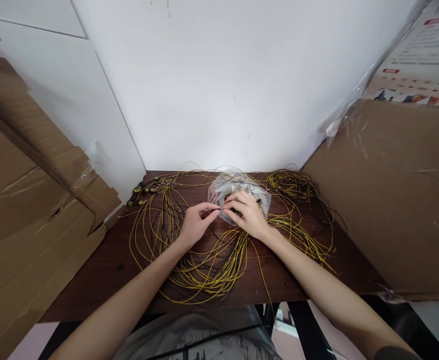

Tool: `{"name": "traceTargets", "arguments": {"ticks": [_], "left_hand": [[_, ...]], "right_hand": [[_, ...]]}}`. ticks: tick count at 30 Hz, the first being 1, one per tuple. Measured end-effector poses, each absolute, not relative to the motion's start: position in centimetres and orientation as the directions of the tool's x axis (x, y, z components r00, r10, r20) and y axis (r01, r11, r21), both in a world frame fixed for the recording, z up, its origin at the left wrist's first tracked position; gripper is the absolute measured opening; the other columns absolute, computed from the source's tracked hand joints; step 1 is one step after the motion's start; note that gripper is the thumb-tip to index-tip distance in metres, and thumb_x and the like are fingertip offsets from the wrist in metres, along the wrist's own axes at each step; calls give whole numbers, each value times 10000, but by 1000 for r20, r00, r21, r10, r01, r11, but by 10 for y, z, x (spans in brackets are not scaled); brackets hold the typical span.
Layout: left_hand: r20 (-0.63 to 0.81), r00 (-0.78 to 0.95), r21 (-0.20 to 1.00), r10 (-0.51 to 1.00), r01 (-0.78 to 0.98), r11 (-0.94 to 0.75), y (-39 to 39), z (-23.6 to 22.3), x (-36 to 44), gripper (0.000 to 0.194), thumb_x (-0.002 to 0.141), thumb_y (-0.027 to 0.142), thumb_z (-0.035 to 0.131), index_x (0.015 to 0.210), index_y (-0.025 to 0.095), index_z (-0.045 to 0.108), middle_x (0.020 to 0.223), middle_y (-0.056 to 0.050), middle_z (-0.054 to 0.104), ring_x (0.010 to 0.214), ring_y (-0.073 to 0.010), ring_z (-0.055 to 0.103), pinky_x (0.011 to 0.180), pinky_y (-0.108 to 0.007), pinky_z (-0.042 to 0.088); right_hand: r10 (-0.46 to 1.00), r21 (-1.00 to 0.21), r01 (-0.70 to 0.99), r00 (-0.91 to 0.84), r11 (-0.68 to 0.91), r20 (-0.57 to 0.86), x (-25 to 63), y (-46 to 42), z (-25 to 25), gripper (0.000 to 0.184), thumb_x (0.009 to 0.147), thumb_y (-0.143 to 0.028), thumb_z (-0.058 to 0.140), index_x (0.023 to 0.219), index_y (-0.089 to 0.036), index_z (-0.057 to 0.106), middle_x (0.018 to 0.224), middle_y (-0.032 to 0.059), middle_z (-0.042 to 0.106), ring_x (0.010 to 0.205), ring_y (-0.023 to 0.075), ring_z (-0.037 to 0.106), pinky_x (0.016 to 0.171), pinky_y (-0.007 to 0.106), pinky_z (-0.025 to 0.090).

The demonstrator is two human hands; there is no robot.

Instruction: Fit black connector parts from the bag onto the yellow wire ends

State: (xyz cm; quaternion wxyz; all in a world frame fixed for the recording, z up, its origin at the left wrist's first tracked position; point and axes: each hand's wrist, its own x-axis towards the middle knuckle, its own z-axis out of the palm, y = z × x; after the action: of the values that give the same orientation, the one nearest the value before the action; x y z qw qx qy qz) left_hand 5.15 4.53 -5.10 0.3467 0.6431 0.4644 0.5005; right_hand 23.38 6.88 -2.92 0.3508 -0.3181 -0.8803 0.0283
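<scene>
My left hand [198, 223] is closed in a pinch, thumb and forefinger meeting near a tiny dark piece, too small to make out. Right beside those fingertips, my right hand [246, 214] has its fingers curled and pinched too; what they hold is mostly hidden. Both hands are over a clear plastic bag [261, 196] with small dark and yellow parts in it, partly covered by my right hand. A looped bundle of yellow and black wires [212, 280] spreads below the hands and toward the left. More yellow wires [304, 237] fan out beyond my right wrist.
The brown table [103, 272] ends at a white wall [219, 90]. Cardboard stands on the left [28, 210] and a cardboard box on the right [399, 200]. Round dark-and-yellow parts [139, 190] lie at the back left; a wire coil [292, 185] lies back right.
</scene>
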Motion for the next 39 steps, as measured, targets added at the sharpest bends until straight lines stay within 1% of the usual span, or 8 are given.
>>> {"name": "traceTargets", "arguments": {"ticks": [3,9,14,19,28,32,35,39], "left_hand": [[319,86,910,944,253,-330,46,-52,51,194,757,277,634,866,130,696,865,-85,709,795,-193,650,756,-295,507],[297,72,918,952,254,-306,46,-53,52,217,755,288,637,887,126,696,870,-93,710,774,-195,654,740,-300,514],[305,72,920,950,235,-313,46,-54,52,212,740,295,650,866,131,697,842,-86,712,758,-192,654,718,-293,517],[305,85,913,949,257,-316,46,-53,51,209,752,293,635,868,130,698,840,-83,711,741,-183,647,695,-279,510],[291,69,923,954,245,-298,46,-52,53,214,738,300,647,857,132,704,827,-84,714,732,-186,648,680,-278,506],[290,77,921,954,250,-300,46,-52,52,209,734,298,649,847,130,705,804,-78,710,699,-175,638,661,-270,501],[297,89,915,951,259,-310,46,-52,52,201,744,293,642,846,132,704,787,-72,707,685,-169,632,647,-261,497],[293,97,915,951,260,-308,46,-51,53,201,749,281,639,858,126,706,801,-80,711,701,-172,636,650,-259,494]], "right_hand": [[612,-281,578,-521,766,596,235,71,-30,172,902,-278,471,848,-191,609,920,63,612,893,200,513,779,346,366],[654,-297,676,-358,674,666,243,77,-26,139,892,-255,478,844,-192,593,877,57,614,878,210,516,790,364,361],[597,-239,613,-482,753,641,241,72,-24,180,893,-260,469,1006,-208,600,1003,77,605,957,221,502,811,374,376],[569,-202,577,-576,792,586,234,67,-27,183,907,-286,459,885,-204,620,1018,65,602,967,210,490,819,373,368],[672,-320,707,-292,631,681,242,77,-29,177,898,-259,462,871,-199,627,914,68,608,915,222,512,809,391,371],[620,-281,629,-416,724,666,236,70,-28,194,897,-253,461,997,-223,624,1031,75,595,990,226,500,836,391,385],[577,-234,579,-526,781,625,231,65,-28,173,896,-281,474,936,-224,633,1070,72,589,1011,229,491,845,394,379],[604,-249,614,-478,749,638,234,69,-29,189,908,-274,452,852,-202,618,997,74,601,965,220,500,831,387,370]]}}
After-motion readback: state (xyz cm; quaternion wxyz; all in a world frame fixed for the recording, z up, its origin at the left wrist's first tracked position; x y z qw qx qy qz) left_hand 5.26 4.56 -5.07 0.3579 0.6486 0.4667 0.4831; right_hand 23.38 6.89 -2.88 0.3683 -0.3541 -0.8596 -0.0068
